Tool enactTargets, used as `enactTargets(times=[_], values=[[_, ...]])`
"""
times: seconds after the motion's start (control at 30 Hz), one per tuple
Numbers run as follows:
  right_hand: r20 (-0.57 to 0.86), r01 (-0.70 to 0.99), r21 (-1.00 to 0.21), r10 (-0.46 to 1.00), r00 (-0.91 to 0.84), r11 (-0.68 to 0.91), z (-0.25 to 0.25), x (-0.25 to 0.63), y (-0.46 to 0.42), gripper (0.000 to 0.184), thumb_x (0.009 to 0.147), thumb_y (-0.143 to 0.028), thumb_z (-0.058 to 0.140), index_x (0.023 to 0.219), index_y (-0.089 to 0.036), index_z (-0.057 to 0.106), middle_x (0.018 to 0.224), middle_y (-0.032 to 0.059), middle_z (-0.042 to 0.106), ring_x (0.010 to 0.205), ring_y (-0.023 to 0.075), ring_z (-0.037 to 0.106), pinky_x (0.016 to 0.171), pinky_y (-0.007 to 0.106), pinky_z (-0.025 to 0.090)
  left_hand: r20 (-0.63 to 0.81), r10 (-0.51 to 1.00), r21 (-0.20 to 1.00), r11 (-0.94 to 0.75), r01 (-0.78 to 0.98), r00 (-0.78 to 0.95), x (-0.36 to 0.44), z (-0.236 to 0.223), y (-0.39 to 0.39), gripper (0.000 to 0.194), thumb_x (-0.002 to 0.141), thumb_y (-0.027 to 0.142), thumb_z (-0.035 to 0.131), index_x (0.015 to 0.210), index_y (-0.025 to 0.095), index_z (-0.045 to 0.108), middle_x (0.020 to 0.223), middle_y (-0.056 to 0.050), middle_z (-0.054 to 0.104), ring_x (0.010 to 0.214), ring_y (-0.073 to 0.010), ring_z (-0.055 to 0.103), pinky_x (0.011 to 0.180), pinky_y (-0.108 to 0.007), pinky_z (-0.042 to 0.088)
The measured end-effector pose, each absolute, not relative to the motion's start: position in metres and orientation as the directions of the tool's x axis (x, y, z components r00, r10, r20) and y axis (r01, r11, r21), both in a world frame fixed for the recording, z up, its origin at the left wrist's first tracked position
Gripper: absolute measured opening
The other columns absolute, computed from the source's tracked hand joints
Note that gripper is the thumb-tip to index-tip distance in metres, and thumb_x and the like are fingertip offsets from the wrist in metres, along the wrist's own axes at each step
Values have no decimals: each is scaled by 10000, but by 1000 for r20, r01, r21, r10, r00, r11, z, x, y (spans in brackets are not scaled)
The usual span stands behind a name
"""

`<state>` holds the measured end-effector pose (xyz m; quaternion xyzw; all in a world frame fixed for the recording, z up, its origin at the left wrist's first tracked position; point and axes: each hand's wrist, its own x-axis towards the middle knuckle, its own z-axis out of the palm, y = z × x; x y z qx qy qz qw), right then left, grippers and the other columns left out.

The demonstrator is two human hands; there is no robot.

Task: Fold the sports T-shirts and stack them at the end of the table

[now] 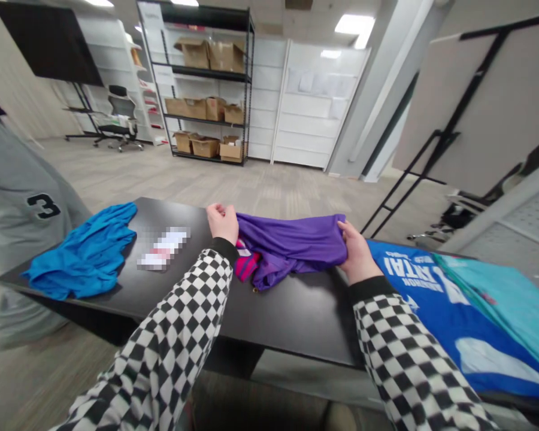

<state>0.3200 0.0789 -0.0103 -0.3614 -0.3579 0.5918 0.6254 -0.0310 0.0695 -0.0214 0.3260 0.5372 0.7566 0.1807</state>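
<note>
Stretching a purple garment crosswise above a black table, a person in black-and-white checkered sleeves grips it at both ends, the left hand clenched at its left end and the right hand grasping its right edge, thumb uppermost. The garment's long axis runs left to right across the view, nearly level, roughly in line with the table's length and square to the wearer's line of sight. Its upper edge is drawn fairly straight between the fingers, folds running lengthwise beneath, while a looser purple portion droops toward the tabletop, lower left of center, beside a pink-and-purple striped section. Which end is the collar or waist cannot be told. To the left, a crumpled bright blue garment slants from the table's far edge toward its near left corner, near a blurred-out rectangular item. To the right, a royal blue cloth with white lettering lies flat, its letters upside down to the camera, with a turquoise cloth partly over it. Another person in gray clothing stands beyond the table's left end.
</note>
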Motion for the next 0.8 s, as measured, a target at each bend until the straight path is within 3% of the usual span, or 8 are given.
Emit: enactTargets(times=[0.13,0.2,0.27,0.37,0.5,0.63,0.73,0.8], values=[[59,-405,-915,987,-147,-6,-3,307,59,423,779,-231,844,1178,-303,722,944,-29,823,849,243,814,832,400,709,524,841,797,-429,425,-136,-4,-31,51,507,955,460,747,1396,221,666,1449,-157,731,1406,-307,674,1295,-488,458],[98,-388,-921,984,-148,33,-3,304,59,490,752,-210,857,1215,-306,724,994,-27,822,865,227,801,848,385,697,311,882,713,-462,527,354,15,-34,36,712,922,625,783,1506,236,663,1561,-163,706,1506,-354,626,1357,-555,380],[129,-409,-907,990,-56,95,-7,307,67,566,733,-179,851,1260,-329,709,1031,-40,814,878,201,788,859,357,685,77,825,568,-498,656,560,30,-35,24,963,826,714,851,1629,243,606,1765,-179,532,1670,-419,442,1414,-649,218],[141,-456,-868,978,153,197,-17,320,88,713,713,-114,791,1358,-388,663,1134,-62,803,943,160,780,888,304,669,28,829,456,-507,732,558,35,-34,20,849,920,583,775,1678,250,590,1825,-147,452,1702,-381,404,1420,-608,233],[127,-451,-853,943,308,262,-28,338,110,845,714,-89,681,1474,-445,580,1277,-47,778,1069,138,777,913,284,668,238,878,633,-464,619,415,28,-30,31,308,938,337,682,1160,262,882,1279,-71,862,1272,-299,771,1214,-398,541],[82,-503,-818,924,374,277,-23,335,104,820,700,-73,608,1449,-407,600,1276,-17,763,1052,111,782,905,250,664,309,950,951,-307,36,-39,27,-19,36,140,845,377,794,821,238,798,838,-56,812,856,-263,790,925,-371,660],[128,-510,-823,956,265,252,-13,326,91,740,663,-76,592,1347,-349,664,1258,-3,781,1063,129,787,918,267,666,34,999,894,-44,-446,-31,26,-7,31,202,838,402,818,871,208,775,804,-65,777,832,-287,801,861,-411,679],[171,-469,-849,965,197,245,-8,321,84,719,650,-88,602,1318,-343,680,1281,-3,789,1063,144,787,888,277,667,-21,1000,864,14,-504,-8,21,-1,26,207,897,403,777,942,202,785,868,-86,793,935,-319,823,898,-443,683]])
